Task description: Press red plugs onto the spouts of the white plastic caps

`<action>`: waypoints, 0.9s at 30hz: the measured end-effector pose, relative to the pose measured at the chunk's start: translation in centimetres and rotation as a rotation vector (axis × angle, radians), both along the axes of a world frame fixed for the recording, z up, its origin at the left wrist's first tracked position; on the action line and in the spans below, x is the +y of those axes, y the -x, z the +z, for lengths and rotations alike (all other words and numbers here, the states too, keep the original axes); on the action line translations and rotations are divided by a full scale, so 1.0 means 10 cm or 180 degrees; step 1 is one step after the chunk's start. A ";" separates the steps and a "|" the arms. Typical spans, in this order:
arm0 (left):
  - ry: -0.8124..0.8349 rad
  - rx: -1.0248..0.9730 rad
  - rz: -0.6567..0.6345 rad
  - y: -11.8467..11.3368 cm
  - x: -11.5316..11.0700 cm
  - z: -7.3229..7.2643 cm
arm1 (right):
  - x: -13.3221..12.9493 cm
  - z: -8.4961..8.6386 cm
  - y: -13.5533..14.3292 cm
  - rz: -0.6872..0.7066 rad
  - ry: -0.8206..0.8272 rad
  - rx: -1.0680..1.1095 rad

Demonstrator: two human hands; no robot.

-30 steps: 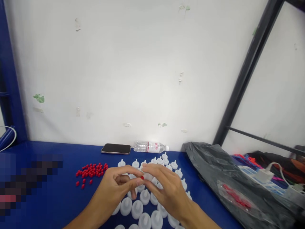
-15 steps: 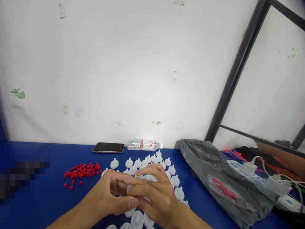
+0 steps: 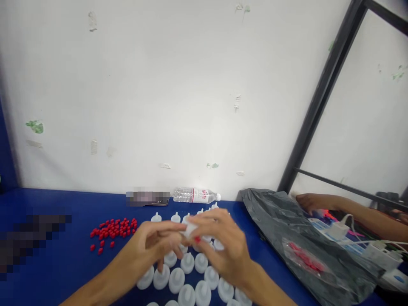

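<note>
both hands meet over the middle of the blue bench [image 3: 76,263], blurred by motion. the right hand [image 3: 195,233] has its fingers and thumb drawn in around a white cap [image 3: 190,229], with a small red piece [image 3: 197,239] showing by the thumb; whether the two are joined cannot be told. the left hand [image 3: 183,236] is half curled, its fingertips right next to the cap, but the blur hides whether they grip it. under and around the hands stand many white spouted caps [image 3: 177,280], spouts up. to the left lies a loose heap of red pieces [image 3: 114,229]. a clear bottle [image 3: 191,195] lies on its side by the wall, beside a partly masked phone [image 3: 163,201]. on the right, a clear packet [image 3: 307,258] of red bits rests on a dark plastic bag [image 3: 274,221]; beyond it is another person's hand [image 3: 310,202].
</note>
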State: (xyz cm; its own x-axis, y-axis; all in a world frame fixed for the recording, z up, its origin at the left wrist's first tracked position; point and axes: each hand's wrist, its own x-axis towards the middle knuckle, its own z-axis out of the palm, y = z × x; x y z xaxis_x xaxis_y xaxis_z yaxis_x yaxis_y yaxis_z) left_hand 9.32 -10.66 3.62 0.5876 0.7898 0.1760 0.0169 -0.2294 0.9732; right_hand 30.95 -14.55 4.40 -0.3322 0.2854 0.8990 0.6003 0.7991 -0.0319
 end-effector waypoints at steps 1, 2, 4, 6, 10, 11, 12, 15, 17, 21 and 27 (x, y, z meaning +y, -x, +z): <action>-0.0148 0.0097 0.0256 0.04 0.08 0.01 | 0.05 0.04 -0.09 -0.0241 0.0126 0.0187; -0.0339 0.0218 0.0530 0.10 0.17 0.02 | 0.12 0.08 -0.21 -0.0640 0.0287 0.0385; -0.0794 0.0566 0.1064 0.23 0.37 0.03 | 0.26 0.13 -0.47 -0.1640 0.0809 0.0605; -0.1428 0.1268 0.1547 0.37 0.57 0.00 | 0.41 0.14 -0.74 -0.1971 0.1189 0.0564; -0.2282 0.2566 0.1870 0.60 0.83 -0.08 | 0.59 0.04 -1.16 -0.2565 0.1995 0.0354; -0.2290 0.2703 0.1802 0.63 0.86 -0.10 | 0.62 0.01 -1.23 -0.2683 0.2205 0.0275; -0.2275 0.2788 0.1706 0.65 0.87 -0.11 | 0.63 -0.03 -1.29 -0.2780 0.2411 0.0186; -0.2302 0.2858 0.1474 0.68 0.88 -0.10 | 0.68 -0.12 -1.40 -0.2953 0.2945 -0.0076; -0.2311 0.2899 0.1370 0.69 0.87 -0.10 | 0.71 -0.18 -1.44 -0.2985 0.3195 -0.0211; -0.2300 0.2843 0.1351 0.72 0.88 -0.14 | 0.76 -0.26 -1.50 -0.2949 0.3431 -0.0343; -0.2341 0.2776 0.1255 0.76 0.93 -0.25 | 0.76 -0.20 -1.52 -0.2719 0.3295 -0.0402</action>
